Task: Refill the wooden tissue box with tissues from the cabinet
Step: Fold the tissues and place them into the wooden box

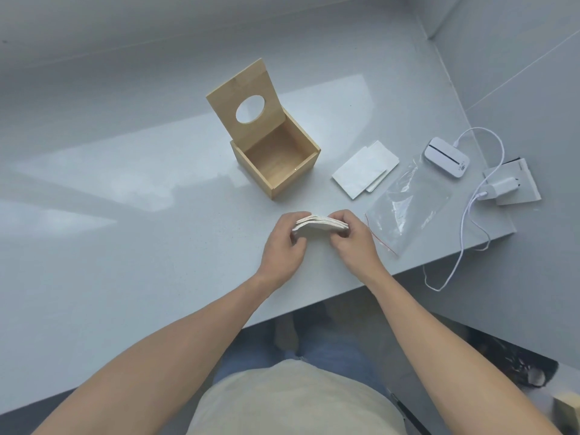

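Observation:
The wooden tissue box (298,171) stands on the grey counter (125,215) with its hinged lid (241,102) tilted up and back; the lid has an oval hole. The inside of the box looks empty. Just in front of the box, a small stack of white folded tissues (317,226) is pinched between both hands above the counter. My left hand (282,246) grips its left end and my right hand (354,240) grips its right end. Two more folded white tissues (364,169) lie flat to the right of the box.
An empty clear plastic bag (408,208) with a red tear strip lies right of my hands. Behind it sit a white device (447,161), a white cable (464,230) and a plug in a wall socket (508,186). The counter edge runs diagonally below my wrists.

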